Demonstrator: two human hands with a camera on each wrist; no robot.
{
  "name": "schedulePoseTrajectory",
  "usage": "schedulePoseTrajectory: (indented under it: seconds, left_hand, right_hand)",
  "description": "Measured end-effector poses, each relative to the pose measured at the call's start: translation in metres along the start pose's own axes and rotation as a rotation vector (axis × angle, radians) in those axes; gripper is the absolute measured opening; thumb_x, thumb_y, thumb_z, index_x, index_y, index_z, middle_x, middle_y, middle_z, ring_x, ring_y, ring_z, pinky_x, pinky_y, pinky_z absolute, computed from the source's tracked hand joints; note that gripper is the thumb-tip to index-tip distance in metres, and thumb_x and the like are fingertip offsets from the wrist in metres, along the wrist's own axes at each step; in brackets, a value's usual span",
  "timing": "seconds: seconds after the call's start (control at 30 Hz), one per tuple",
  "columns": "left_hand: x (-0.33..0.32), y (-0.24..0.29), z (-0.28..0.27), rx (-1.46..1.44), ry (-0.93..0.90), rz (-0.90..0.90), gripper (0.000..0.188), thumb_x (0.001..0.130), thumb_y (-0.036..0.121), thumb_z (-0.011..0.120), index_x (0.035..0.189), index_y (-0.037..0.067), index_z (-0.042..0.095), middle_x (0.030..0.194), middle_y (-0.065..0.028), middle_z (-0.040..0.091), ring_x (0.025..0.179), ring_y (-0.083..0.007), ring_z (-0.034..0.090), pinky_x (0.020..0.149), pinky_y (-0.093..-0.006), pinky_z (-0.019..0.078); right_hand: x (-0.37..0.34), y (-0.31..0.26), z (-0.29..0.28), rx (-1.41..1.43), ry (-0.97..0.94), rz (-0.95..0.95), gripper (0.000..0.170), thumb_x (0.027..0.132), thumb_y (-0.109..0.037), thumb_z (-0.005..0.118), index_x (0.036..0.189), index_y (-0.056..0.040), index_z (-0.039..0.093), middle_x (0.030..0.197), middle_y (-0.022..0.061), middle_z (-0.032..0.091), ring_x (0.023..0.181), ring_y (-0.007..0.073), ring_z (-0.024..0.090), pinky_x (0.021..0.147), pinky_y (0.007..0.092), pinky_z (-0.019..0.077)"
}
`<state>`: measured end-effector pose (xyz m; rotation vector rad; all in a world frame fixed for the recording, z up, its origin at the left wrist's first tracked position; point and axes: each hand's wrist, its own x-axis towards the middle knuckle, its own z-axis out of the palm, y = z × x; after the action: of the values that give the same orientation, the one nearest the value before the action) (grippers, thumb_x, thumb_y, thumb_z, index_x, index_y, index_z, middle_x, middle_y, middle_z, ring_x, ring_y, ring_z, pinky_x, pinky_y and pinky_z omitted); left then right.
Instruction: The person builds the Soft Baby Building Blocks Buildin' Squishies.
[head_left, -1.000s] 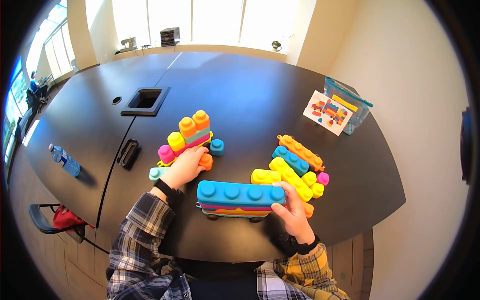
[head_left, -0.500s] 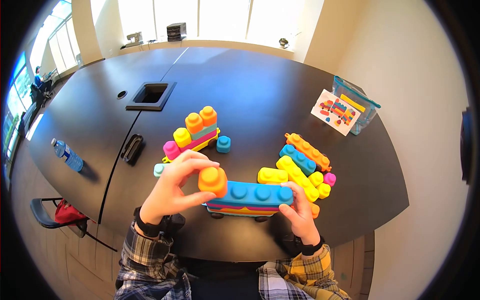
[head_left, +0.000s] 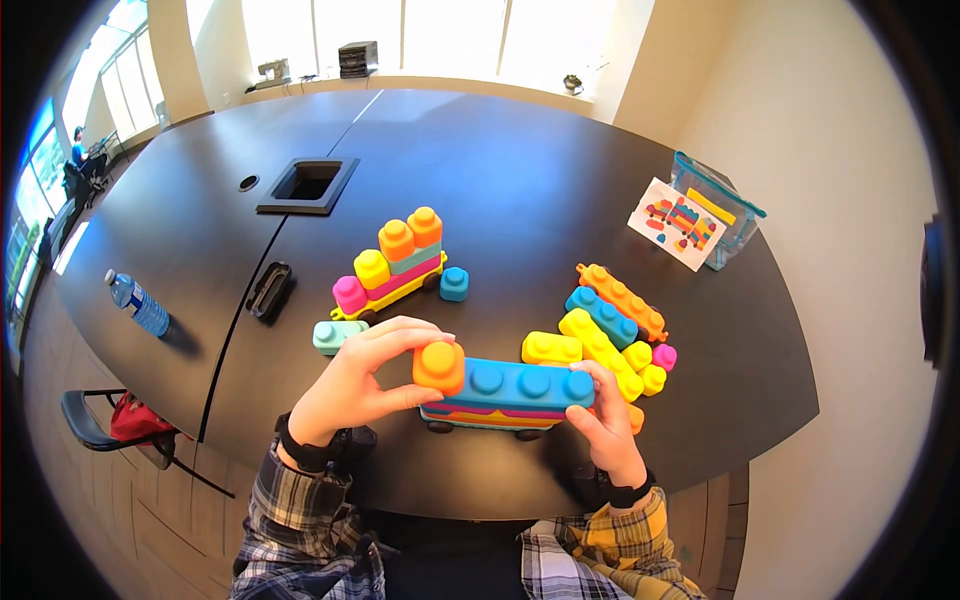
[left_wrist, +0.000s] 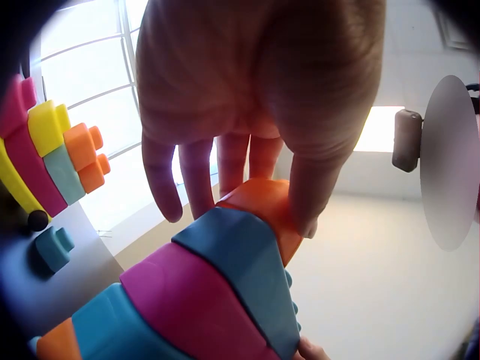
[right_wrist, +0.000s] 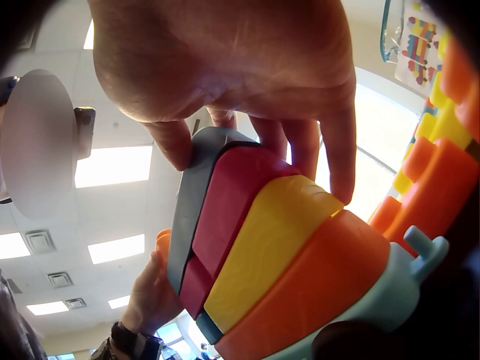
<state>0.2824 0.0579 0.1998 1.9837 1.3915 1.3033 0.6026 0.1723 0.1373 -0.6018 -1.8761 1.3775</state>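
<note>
The left hand (head_left: 365,378) pinches an orange block (head_left: 439,367) between thumb and fingers, at the left end of the long blue block (head_left: 535,380) that tops a wheeled, layered car. In the left wrist view the orange block (left_wrist: 259,202) touches the blue layer (left_wrist: 244,262); whether it is pressed fully on, I cannot tell. The right hand (head_left: 608,425) grips the car's right end, thumb on the near side. In the right wrist view its fingers span the top layers, above a yellow layer (right_wrist: 270,240) and an orange one (right_wrist: 315,277).
Behind the left hand stand a stepped block car (head_left: 390,280), a small blue block (head_left: 454,284) and a mint block (head_left: 335,337). To the right lie yellow blocks (head_left: 600,350), a blue block and an orange wheeled base (head_left: 622,300). Farther off are a picture card (head_left: 677,222), a clear bag and a bottle (head_left: 138,303).
The left hand has picked up the orange block from beside the stepped car and brought it to the blue block's left end. The right hand keeps its grip; the view has shifted slightly.
</note>
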Motion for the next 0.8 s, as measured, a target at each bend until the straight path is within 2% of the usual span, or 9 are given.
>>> schedulePoseTrajectory:
  seconds: [0.07, 0.17, 0.33, 0.4, 0.57, 0.7, 0.73, 0.77, 0.8]
  left_hand:
    - [-0.001, -0.003, 0.001, -0.013, -0.007, -0.012, 0.059, 0.075, 0.016, 0.093, 0.128, 0.004, 0.069, 0.124, -0.0112, 0.071, 0.118, -0.0260, 0.067, 0.101, -0.0376, 0.0521]
    - [-0.008, -0.002, 0.006, -0.090, -0.054, -0.013, 0.064, 0.085, 0.011, 0.088, 0.142, 0.004, 0.060, 0.132, -0.0123, 0.067, 0.121, -0.0273, 0.066, 0.108, -0.0398, 0.0518]
    - [-0.025, -0.002, 0.017, -0.056, -0.080, -0.371, 0.080, 0.087, 0.008, 0.087, 0.152, 0.005, 0.042, 0.143, -0.0130, 0.058, 0.127, -0.0273, 0.066, 0.107, -0.0400, 0.0567]
    - [-0.029, -0.013, 0.022, -0.055, -0.081, -0.390, 0.073, 0.087, 0.006, 0.086, 0.148, 0.004, 0.047, 0.137, -0.0130, 0.062, 0.123, -0.0262, 0.068, 0.100, -0.0384, 0.0605]
    - [-0.017, -0.009, 0.018, -0.068, -0.079, -0.313, 0.055, 0.089, -0.002, 0.080, 0.139, 0.001, 0.057, 0.126, -0.0113, 0.069, 0.116, -0.0242, 0.071, 0.095, -0.0367, 0.0613]
    - [0.022, 0.015, 0.000, -0.045, 0.006, -0.257, 0.060, 0.086, -0.009, 0.077, 0.142, -0.001, 0.054, 0.129, -0.0132, 0.065, 0.117, -0.0226, 0.070, 0.099, -0.0373, 0.0602]
    - [0.038, 0.011, -0.002, -0.103, 0.060, -0.243, 0.058, 0.084, -0.007, 0.079, 0.138, 0.000, 0.057, 0.128, -0.0146, 0.065, 0.114, -0.0254, 0.069, 0.097, -0.0387, 0.0596]
    - [0.071, 0.007, -0.010, 0.285, 0.137, -0.016, 0.056, 0.082, -0.002, 0.081, 0.133, -0.001, 0.059, 0.128, -0.0174, 0.064, 0.111, -0.0309, 0.068, 0.094, -0.0402, 0.0587]
    - [0.089, -0.009, -0.011, 0.237, 0.152, -0.019, 0.054, 0.080, 0.001, 0.081, 0.129, -0.002, 0.060, 0.126, -0.0190, 0.064, 0.111, -0.0367, 0.066, 0.093, -0.0428, 0.0577]
  right_hand:
    - [0.000, 0.001, -0.001, -0.007, -0.002, 0.008, 0.053, 0.101, -0.023, 0.071, 0.146, -0.0058, 0.050, 0.140, 0.0142, 0.063, 0.130, 0.0262, 0.061, 0.113, 0.0401, 0.0456]
    - [0.000, 0.004, -0.003, 0.030, -0.016, 0.056, 0.059, 0.099, -0.020, 0.075, 0.149, -0.0059, 0.048, 0.141, 0.0138, 0.062, 0.132, 0.0258, 0.061, 0.114, 0.0408, 0.0450]
    - [0.012, -0.001, -0.012, -0.255, -0.117, 0.070, 0.064, 0.090, -0.015, 0.085, 0.145, -0.0034, 0.055, 0.138, 0.0148, 0.066, 0.128, 0.0260, 0.065, 0.110, 0.0418, 0.0511]
    - [0.014, -0.002, -0.014, -0.340, -0.190, 0.069, 0.065, 0.087, -0.014, 0.088, 0.143, -0.0025, 0.058, 0.136, 0.0152, 0.068, 0.125, 0.0260, 0.068, 0.107, 0.0417, 0.0542]
    - [0.017, -0.015, -0.013, -0.353, -0.180, 0.169, 0.061, 0.086, -0.013, 0.089, 0.139, -0.0010, 0.061, 0.127, 0.0132, 0.072, 0.109, 0.0233, 0.075, 0.097, 0.0376, 0.0607]
    - [0.046, -0.047, -0.027, -0.305, -0.117, 0.071, 0.056, 0.085, -0.011, 0.089, 0.134, -0.0005, 0.064, 0.122, 0.0096, 0.072, 0.103, 0.0168, 0.072, 0.094, 0.0363, 0.0610]
    - [0.060, -0.049, -0.031, -0.357, -0.057, -0.129, 0.056, 0.085, -0.010, 0.088, 0.135, -0.0008, 0.063, 0.120, 0.0087, 0.073, 0.104, 0.0183, 0.072, 0.092, 0.0362, 0.0608]
    - [0.091, -0.066, -0.041, -0.452, 0.011, -0.117, 0.056, 0.085, -0.009, 0.088, 0.135, -0.0020, 0.062, 0.120, 0.0098, 0.073, 0.105, 0.0192, 0.072, 0.093, 0.0358, 0.0599]
    - [0.111, -0.067, -0.048, -0.529, 0.026, -0.169, 0.056, 0.084, -0.008, 0.087, 0.134, -0.0027, 0.062, 0.119, 0.0113, 0.074, 0.106, 0.0227, 0.074, 0.094, 0.0370, 0.0595]
